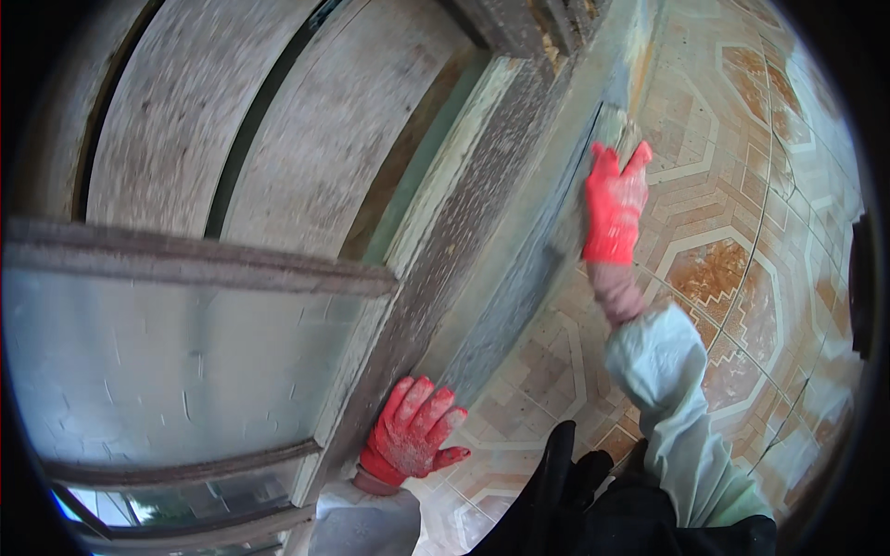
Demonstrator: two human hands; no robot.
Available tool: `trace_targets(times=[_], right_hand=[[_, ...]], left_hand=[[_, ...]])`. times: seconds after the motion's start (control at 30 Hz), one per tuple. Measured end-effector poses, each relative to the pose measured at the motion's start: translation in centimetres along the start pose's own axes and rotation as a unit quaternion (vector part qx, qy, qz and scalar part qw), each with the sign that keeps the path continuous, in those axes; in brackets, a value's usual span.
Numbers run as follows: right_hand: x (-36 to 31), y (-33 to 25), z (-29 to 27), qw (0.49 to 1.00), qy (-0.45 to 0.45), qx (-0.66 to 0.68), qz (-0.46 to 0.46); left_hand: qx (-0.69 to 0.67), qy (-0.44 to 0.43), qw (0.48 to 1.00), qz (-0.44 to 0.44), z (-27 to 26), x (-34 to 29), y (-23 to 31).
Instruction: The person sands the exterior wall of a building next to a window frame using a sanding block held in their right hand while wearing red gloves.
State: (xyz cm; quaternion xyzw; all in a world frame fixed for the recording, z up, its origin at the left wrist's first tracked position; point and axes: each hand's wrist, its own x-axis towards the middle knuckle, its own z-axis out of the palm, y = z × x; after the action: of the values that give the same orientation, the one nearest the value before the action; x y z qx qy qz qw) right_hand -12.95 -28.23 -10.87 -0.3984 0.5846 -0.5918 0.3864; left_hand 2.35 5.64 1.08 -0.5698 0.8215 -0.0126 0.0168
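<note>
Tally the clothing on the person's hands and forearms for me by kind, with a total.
Red gloves: 2
Pale sleeves: 2
Total: 4

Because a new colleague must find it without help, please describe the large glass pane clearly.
Follow the weathered wooden frame diagonally down to the red-gloved left hand. Up and left of it, directly below a brown crossbar, is the large glass pane. Unlike the rough boards above, it looks pale and cloudy; the glass strip below appears narrower.
</note>
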Motion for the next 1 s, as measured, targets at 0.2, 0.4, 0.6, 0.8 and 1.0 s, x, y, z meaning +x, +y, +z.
trace_targets(times=[0.2,0.4,0.6,0.8,1.0], right_hand=[[-19.4,-3.8,-6.4,0.947,-0.247,0.072,-0.194],[-13.2,-3.2,-3.2,0.964,-0.134,-0.053,-0.222],[-19.5,-3.4,-4.1,0.98,-0.16,-0.028,-0.118],[-23.5,3.2,-7.3,0.875,-0.357,0.007,-0.328],[-12.4,-0.3,-2.5,0.989,-0.055,-0.045,-0.129]], left_hand=[[0.038,0.126,0.991,-0.026,-0.2,-1.1,0.2],[0.02,0.145,0.989,-0.034,-1.9,-6.4,2.3],[0.061,0.108,0.984,-0.129,-0.7,-7.6,1.6],[0.034,0.106,0.989,-0.101,-0.4,-6.8,1.7],[0.026,0.105,0.989,-0.103,0.5,-7.3,1.7]])
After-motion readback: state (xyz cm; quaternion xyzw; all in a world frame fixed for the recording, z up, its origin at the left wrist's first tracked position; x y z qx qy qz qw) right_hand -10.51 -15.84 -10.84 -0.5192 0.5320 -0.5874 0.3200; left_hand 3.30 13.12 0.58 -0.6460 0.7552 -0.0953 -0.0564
